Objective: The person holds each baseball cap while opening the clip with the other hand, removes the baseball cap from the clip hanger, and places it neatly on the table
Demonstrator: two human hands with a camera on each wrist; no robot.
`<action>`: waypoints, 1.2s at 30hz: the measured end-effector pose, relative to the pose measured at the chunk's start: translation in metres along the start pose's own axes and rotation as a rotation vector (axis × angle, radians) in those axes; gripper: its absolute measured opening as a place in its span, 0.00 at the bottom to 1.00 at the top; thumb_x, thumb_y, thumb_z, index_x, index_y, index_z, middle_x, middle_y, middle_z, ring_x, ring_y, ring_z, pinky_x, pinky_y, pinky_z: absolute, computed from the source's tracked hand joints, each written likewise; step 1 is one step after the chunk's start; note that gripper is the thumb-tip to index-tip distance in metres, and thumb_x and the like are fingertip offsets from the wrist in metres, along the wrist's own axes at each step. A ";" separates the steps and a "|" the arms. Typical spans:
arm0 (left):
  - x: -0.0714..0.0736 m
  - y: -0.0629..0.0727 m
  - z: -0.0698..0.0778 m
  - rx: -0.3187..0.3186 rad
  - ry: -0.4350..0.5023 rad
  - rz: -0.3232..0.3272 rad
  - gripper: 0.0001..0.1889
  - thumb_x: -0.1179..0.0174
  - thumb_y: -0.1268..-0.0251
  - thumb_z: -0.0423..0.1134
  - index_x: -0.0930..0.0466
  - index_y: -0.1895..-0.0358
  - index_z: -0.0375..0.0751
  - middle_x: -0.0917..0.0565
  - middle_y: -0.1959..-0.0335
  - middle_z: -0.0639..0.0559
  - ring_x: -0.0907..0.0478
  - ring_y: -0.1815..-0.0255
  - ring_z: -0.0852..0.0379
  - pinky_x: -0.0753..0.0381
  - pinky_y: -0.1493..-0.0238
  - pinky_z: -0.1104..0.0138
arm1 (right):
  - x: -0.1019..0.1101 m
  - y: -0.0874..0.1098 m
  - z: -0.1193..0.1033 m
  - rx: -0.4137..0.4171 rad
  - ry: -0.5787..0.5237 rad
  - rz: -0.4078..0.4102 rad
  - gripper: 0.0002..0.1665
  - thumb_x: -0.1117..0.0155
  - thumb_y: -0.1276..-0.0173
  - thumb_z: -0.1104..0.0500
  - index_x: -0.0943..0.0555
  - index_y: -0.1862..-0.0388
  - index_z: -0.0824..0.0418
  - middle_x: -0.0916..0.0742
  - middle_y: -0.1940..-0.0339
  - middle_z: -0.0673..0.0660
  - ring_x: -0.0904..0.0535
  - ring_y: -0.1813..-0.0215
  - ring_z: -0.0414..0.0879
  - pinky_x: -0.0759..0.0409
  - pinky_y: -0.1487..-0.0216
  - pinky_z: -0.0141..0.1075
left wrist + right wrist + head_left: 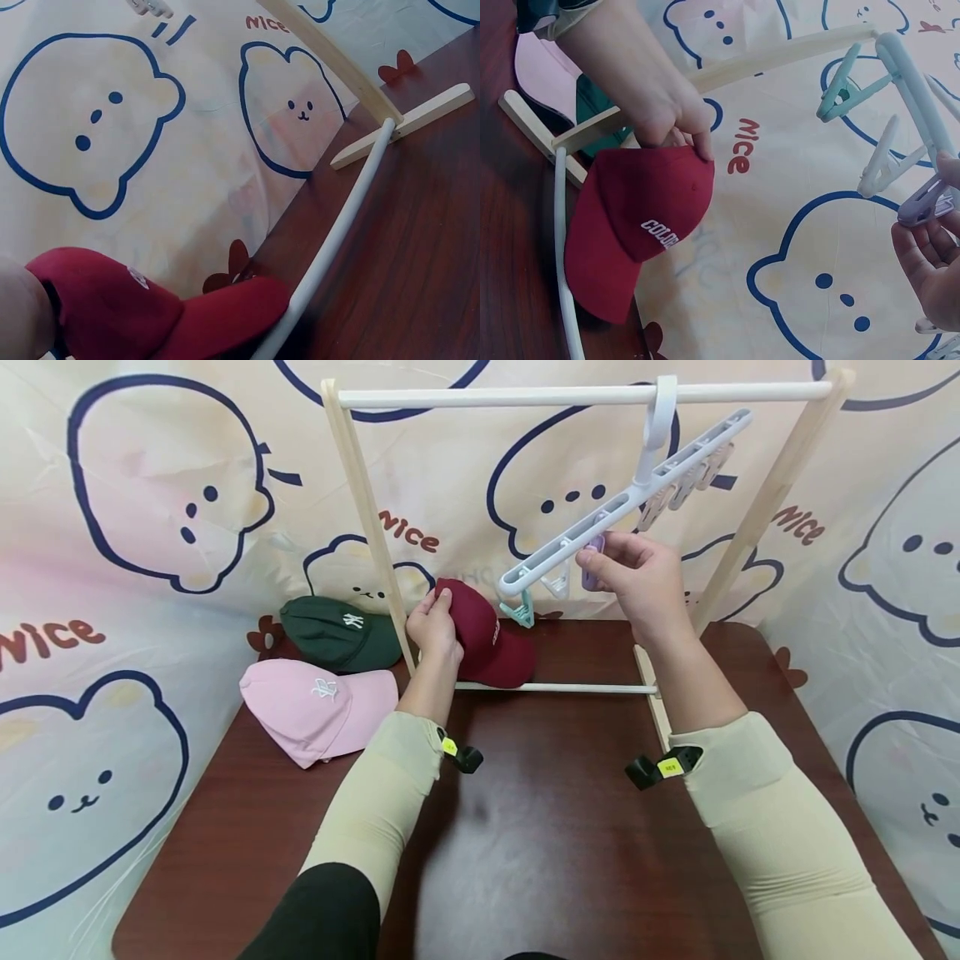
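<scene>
My left hand [435,631] pinches the back of a dark red baseball cap [483,631], its brim tipped down toward the rack's lower bar. White lettering shows on the cap's front in the right wrist view. My right hand [641,578] pinches a purple clip [592,564] under the white clip hanger [577,535] between thumb and fingers. The hanger hooks over the top bar and slants down to the left. Beside the purple clip hang a white clip [557,582] and a teal clip [840,94], with nothing in them.
A wooden rack [367,510] with a white top bar [487,397] and lower bar [555,688] stands on the brown table [570,827]. To the left lie a green cap [337,631] and a pink cap [318,706]. Patterned cloth [172,627] hangs behind.
</scene>
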State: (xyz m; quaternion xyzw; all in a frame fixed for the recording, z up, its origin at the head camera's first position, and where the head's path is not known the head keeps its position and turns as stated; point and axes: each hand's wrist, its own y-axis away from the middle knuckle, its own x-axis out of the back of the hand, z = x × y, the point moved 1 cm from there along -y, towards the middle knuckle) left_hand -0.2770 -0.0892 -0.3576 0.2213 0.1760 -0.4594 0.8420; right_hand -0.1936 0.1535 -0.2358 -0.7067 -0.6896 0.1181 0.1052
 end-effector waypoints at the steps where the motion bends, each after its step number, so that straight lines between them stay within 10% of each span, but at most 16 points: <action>1: 0.000 0.000 0.000 -0.005 0.004 0.000 0.15 0.37 0.34 0.34 0.16 0.46 0.36 0.18 0.45 0.46 0.20 0.46 0.57 0.20 0.47 0.70 | 0.000 0.000 0.000 0.004 0.000 0.000 0.22 0.24 0.41 0.57 0.14 0.48 0.62 0.12 0.62 0.55 0.16 0.61 0.46 0.16 0.59 0.30; 18: 0.020 -0.006 -0.020 0.040 -0.165 -0.018 0.21 0.41 0.31 0.31 0.25 0.36 0.34 0.22 0.38 0.43 0.24 0.37 0.53 0.24 0.40 0.68 | -0.002 0.004 0.000 0.069 0.020 -0.030 0.22 0.25 0.41 0.60 0.15 0.47 0.62 0.13 0.62 0.56 0.16 0.59 0.47 0.16 0.56 0.29; 36: 0.050 0.032 -0.038 -0.349 -0.563 -0.315 0.41 0.38 0.36 0.34 0.51 0.24 0.30 0.39 0.25 0.36 0.41 0.24 0.46 0.39 0.26 0.53 | 0.009 0.018 0.023 0.077 0.364 -0.019 0.25 0.28 0.37 0.52 0.17 0.41 0.54 0.13 0.58 0.52 0.19 0.55 0.43 0.22 0.55 0.29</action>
